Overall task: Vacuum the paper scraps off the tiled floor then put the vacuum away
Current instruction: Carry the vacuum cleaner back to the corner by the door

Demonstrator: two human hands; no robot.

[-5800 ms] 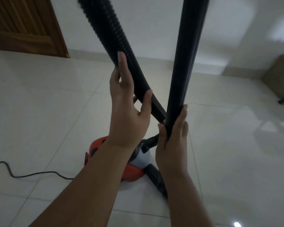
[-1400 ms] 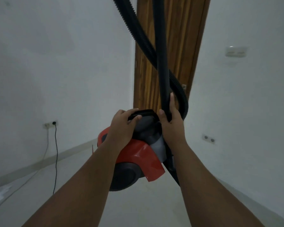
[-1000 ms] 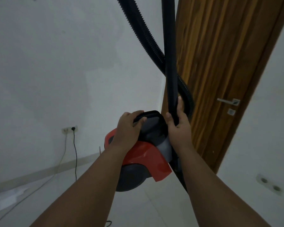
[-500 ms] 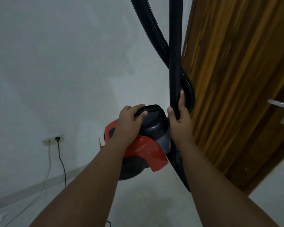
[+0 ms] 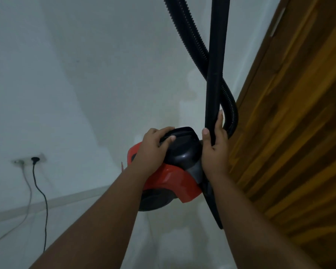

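Red-and-black vacuum (image 5: 169, 175) is lifted off the floor, left hand (image 5: 153, 150) wrapped around its black top handle, right hand (image 5: 214, 150) clamped on the rigid tube (image 5: 215, 61). Ribbed hose (image 5: 190, 37) loops behind, wooden door (image 5: 299, 123) just right, wall socket (image 5: 30, 161) far left.

One head-worn camera here, looking forward and slightly down along both forearms, close on the vacuum (image 5: 169, 171), facing a white wall (image 5: 85, 74) with the wooden door (image 5: 299, 133) hard right.

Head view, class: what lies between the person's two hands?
The vacuum's black handle and dark top fill the gap between the left hand and the right hand, as the head view shows.
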